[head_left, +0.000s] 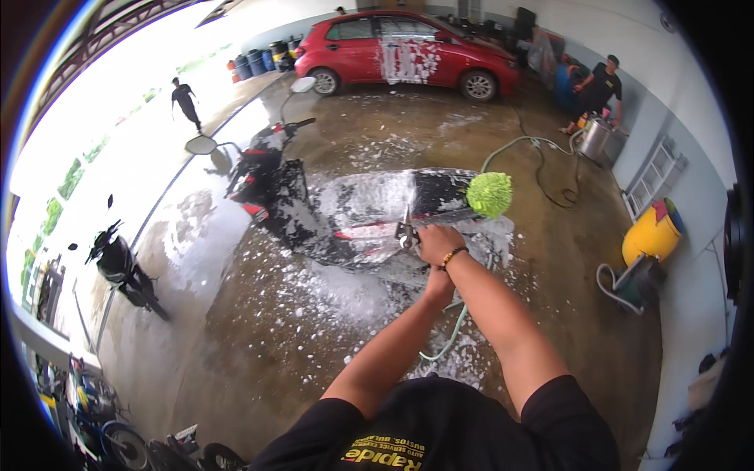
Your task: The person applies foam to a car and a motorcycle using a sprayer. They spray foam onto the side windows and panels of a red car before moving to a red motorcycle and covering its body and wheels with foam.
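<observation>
My right hand [440,245], with a beaded bracelet at its wrist, is closed round a metal spray gun [406,235]. The gun points away from me at a scooter [369,200] in front of me. White foam covers much of the scooter's seat and side panels. My left hand [441,282] is just below and behind my right wrist, and its fingers are hidden. On the rear end of the scooter rests a fluffy lime-green wash mitt [489,194], apart from both hands. Foam is splashed over the wet floor round the scooter.
A pale green hose [454,334] runs over the floor near me. Beyond stands a red car [408,51] with foam on its doors. At right are a person beside a metal tank [597,140], a ladder [653,177] and a yellow drum [652,233]. A black motorcycle [122,263] stands left.
</observation>
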Action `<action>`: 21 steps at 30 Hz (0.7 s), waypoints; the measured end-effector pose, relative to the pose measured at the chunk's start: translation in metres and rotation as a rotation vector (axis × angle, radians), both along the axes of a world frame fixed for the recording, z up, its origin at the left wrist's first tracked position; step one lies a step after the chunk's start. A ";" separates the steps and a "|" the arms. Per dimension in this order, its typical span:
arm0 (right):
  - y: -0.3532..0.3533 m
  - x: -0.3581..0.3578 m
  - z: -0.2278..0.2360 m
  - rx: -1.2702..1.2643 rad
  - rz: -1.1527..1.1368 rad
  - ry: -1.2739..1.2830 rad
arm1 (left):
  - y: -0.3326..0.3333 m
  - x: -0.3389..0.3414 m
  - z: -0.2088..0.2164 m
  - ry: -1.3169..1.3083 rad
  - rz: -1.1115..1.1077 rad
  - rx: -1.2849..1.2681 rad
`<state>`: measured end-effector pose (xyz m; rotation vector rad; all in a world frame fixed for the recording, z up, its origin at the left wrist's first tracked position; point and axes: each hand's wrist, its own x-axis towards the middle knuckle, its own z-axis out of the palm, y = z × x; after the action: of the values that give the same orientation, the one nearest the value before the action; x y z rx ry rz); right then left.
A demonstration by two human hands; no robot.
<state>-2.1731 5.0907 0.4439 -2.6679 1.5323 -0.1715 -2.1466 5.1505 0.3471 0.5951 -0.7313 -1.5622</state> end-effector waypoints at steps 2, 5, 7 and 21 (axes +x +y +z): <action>-0.001 -0.015 0.001 0.007 -0.031 0.011 | -0.001 -0.012 0.000 0.014 -0.068 -0.005; -0.003 -0.044 -0.001 0.001 -0.060 0.023 | -0.004 -0.040 -0.001 -0.042 -0.085 -0.074; -0.004 -0.064 -0.002 -0.011 -0.091 0.034 | -0.006 -0.058 -0.001 -0.108 -0.119 -0.104; 0.001 -0.118 -0.019 0.002 -0.256 -0.004 | -0.005 -0.102 -0.016 -0.175 -0.226 -0.012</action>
<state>-2.2909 5.0916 0.4251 -2.4581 1.8672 -0.1869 -2.2490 5.1453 0.3312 0.6641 -0.9668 -1.7259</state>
